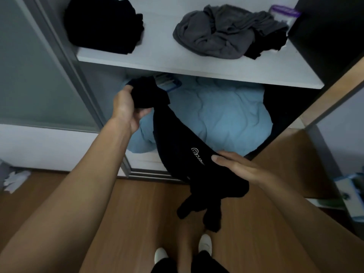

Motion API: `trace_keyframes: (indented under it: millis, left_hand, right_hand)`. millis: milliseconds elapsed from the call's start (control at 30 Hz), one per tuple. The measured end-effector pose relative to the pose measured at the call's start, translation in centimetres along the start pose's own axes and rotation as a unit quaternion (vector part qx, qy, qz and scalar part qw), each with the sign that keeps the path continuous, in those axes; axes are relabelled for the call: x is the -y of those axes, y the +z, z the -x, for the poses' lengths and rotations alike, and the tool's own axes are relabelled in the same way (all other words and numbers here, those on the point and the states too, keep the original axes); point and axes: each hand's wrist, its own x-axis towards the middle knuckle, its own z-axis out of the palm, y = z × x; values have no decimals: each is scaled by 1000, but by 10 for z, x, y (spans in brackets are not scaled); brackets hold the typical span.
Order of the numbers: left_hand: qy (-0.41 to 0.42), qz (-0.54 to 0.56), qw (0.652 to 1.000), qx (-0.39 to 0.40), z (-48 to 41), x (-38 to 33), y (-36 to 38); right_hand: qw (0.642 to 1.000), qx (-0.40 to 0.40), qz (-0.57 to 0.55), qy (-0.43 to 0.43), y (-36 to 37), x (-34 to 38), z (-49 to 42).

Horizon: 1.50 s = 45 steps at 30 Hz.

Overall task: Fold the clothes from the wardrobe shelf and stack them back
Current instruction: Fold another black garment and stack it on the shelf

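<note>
Roughly midway, by the look of things; one dark pile (104, 24) sitting fairly compact at the left of the white shelf (197, 64), probably folded already; a grey garment (222, 34) heaped and crumpled at the right of the same shelf, with something black tucked against its right edge, both clearly yet to be folded; a purple-lidded container (285, 12) behind them in the corner. Currently in hand: a black garment (185, 154) with a small white logo, held in front of the lower compartment, above a pale blue quilt (226, 115), its lower ends dangling toward the wooden floor (137, 213); not yet folded or stacked.

Left hand (128, 109) raised and reaching forward, fingers closed tight around the garment's bunched upper end, just under the shelf edge. Right hand (242, 166) lower, palm down, fingers straight and together, laid flat across the cloth's middle; pressing or smoothing rather than gripping, though the thumb stays hidden, so impossible to tell for sure.
</note>
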Motion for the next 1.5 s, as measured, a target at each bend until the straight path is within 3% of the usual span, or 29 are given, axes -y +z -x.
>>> trace_keyframes:
  millis: [133,200,267,300,367,433,500,567,700,833,900,967,1033,1100,1133,1233,1367,1500]
  left_hand:
    - [3,2,995,100,24,-11,6]
    - [3,16,982,190,33,-14,15]
    - [22,3,965,260,33,-11,17]
    - [37,-36,963,264,30,-4,16]
    - [40,-169,967,185,28,25,6]
    - [-41,-248,959,130,34,72,-11]
    - [-164,-204,946,190,39,123,-27]
    - [-235,-141,933,232,51,154,-30]
    - [-198,-57,947,247,52,169,-15]
    - [-109,-35,976,187,49,149,12]
    - [-49,-122,972,197,54,138,28]
    - [30,-279,928,244,64,128,46]
    - [99,-445,830,321,74,123,60]
    - [130,-530,749,376,80,123,71]
    - [135,-539,735,388,81,123,74]
    - [142,-537,727,405,82,117,78]
    - [169,-553,708,405,83,100,79]
    - [188,-541,726,382,78,89,74]
  right_hand:
    - [997,-30,77,6,19,4,-4]
    - [999,-43,-5,-14,28,14,-6]
    - [977,-110,-183,-21,31,27,-7]
    - [947,-145,-287,-20,29,34,-6]
    - [879,-166,-447,-22,22,44,-2]
    - [836,-152,-527,-23,14,50,4]
    - [813,-146,-563,-23,14,53,10]
    - [805,-153,-572,-18,17,51,12]
    - [801,-173,-574,1,12,32,21]
    - [813,-215,-539,49,1,-5,33]
    - [886,-227,-386,116,-1,-24,39]
    - [964,-167,-113,175,-5,-39,45]
    - [977,-128,93,145,-8,-48,47]
    - [978,-182,89,52,-14,-38,49]
    - [978,-195,69,-19,-17,-29,50]
    - [973,-153,92,-145,-27,-3,47]
    - [966,-127,178,-136,-33,15,40]
    - [972,-158,100,-140,-30,24,36]
